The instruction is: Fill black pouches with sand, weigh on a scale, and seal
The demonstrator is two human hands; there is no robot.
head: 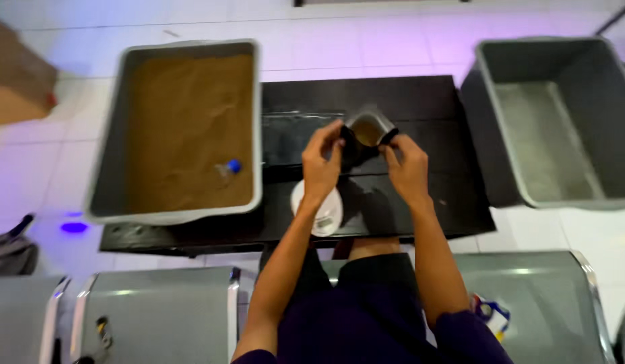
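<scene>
Over a low black table (420, 101), my left hand (320, 162) and my right hand (407, 165) together hold up a small dark pouch (366, 131) by its open top. Brown powder shows inside the pouch's mouth. Each hand pinches one side of the rim. Below my left wrist a round white scale (322, 212) lies on the table. A grey bin (107, 168) full of brown powder stands to the left, with a small clear bottle with a blue cap (228, 168) lying in the powder.
A grey bin (491, 64) with nothing in it stands at the right of the table. A brown cardboard box (16, 77) sits on the white tiled floor at far left. Metal bench seats (157, 307) run along the bottom, beside my knees.
</scene>
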